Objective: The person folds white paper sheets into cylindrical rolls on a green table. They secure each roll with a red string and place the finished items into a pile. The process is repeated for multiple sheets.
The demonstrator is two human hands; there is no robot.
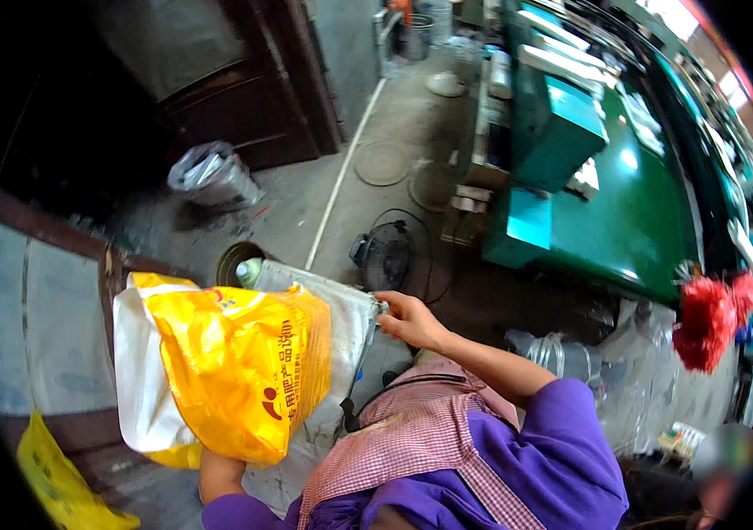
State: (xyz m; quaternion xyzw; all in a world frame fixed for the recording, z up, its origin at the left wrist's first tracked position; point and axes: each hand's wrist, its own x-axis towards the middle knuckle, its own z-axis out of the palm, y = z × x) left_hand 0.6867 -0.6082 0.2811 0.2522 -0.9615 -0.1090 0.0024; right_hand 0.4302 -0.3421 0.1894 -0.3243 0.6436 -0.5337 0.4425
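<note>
A large yellow bag (226,362) with dark print and a white inner face is bunched up in front of me at the left. My left forearm (222,477) runs up beneath it, and the bag hides that hand and its fingers. To the bag's right, a pale grey, box-like object (350,314) with a straight upper edge is partly covered by it. My right hand (412,320) has its fingers curled at the right corner of this object, around a small metallic part. A pale green bottle-like top (248,270) shows just behind the bag.
A black fan (388,254) with a cable stands on the floor ahead. A green table (606,230) with turquoise boxes fills the right. Red stringy material (714,322) hangs there. A lined bin (215,172) stands by the dark door; a yellow-green bag (67,477) lies lower left.
</note>
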